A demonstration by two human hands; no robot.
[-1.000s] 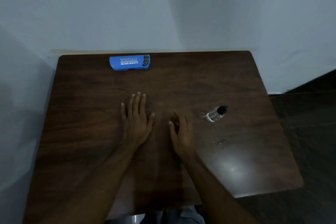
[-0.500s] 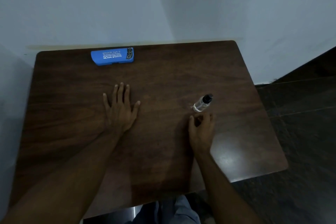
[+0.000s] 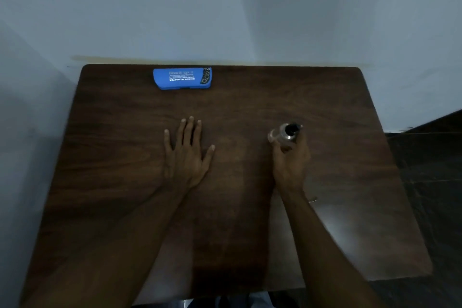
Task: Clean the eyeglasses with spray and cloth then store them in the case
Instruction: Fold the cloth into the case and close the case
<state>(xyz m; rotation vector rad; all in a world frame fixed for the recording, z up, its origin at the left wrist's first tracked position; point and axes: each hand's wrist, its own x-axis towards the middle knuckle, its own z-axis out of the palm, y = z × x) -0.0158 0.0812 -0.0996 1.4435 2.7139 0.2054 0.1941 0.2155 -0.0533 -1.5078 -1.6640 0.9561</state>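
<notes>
A bare indoor room corner, kind unclear: a dark wooden table (image 3: 325,97) against plain pale walls (image 3: 225,7), dark tiled floor (image 3: 430,157) at right.

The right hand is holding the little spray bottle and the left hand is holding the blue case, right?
Not quite. The head view shows the left hand lying flat on the table, apart from the blue case at the far edge. The right hand does hold the spray bottle.

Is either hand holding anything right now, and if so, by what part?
The right hand holds the small spray bottle, fingers wrapped around its clear body below the black nozzle. The left hand lies flat on the table, holding nothing.
</notes>
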